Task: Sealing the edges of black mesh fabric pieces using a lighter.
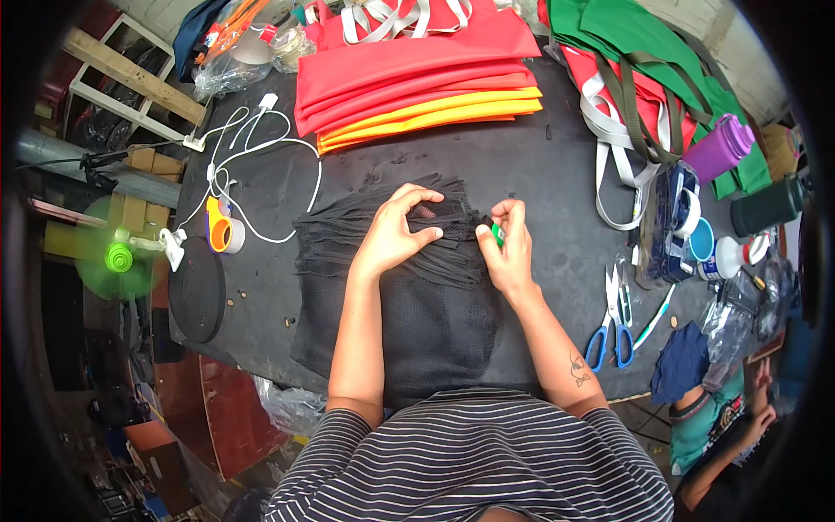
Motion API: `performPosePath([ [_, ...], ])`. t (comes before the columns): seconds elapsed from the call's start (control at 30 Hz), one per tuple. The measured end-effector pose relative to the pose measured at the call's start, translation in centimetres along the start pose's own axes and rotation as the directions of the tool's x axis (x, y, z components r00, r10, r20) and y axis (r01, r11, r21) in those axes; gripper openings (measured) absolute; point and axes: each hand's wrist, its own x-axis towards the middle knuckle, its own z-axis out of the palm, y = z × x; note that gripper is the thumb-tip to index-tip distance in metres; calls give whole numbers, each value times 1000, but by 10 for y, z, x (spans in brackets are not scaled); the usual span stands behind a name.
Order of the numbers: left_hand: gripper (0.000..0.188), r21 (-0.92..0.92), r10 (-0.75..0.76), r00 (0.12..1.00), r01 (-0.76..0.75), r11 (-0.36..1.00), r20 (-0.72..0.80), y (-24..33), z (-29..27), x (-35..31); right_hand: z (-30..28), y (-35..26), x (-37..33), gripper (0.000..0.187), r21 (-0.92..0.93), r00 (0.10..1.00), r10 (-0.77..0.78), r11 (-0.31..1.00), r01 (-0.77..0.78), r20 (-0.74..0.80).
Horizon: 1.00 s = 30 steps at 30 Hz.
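Observation:
Black mesh fabric (400, 322) lies in front of me, with a gathered pile of black mesh strips or folded edges (348, 228) across its far part. My left hand (398, 228) rests on this pile, its thumb and fingers curved but apart, touching the mesh. At the pile's right edge my right hand (511, 246) is closed on a small green object (497, 233), mostly covered by the fingers. A small dark tip shows beside its thumb, too small to make out.
Folded red and yellow bags (417, 83) are stacked at the back. Green bags (626, 52) lie far right. Blue-handled scissors (611, 322) sit to the right, near a purple bottle (720, 146). Left are a white cable (228, 165), an orange tape dispenser (224, 228) and a green fan (118, 256).

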Motion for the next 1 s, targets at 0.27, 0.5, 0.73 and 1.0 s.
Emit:
performPosePath([
  [0.27, 50, -20, -14, 1000, 13, 1000, -11, -4, 0, 0, 4, -25, -2, 39, -148, 982, -49, 986, 77, 180],
  [0.5, 51, 10, 11, 1000, -11, 1000, -11, -5, 0, 1, 11, -25, -1, 41, -193, 985, -49, 978, 82, 167],
  [0.73, 50, -23, -19, 1000, 19, 1000, -7, -5, -1, 1, 11, -23, -2, 42, -150, 989, -7, 988, 29, 150],
  [1.0, 51, -55, -50, 999, 51, 997, 16, -8, 1, -1, -6, 3, 8, 39, 226, 989, 97, 967, -120, 107],
])
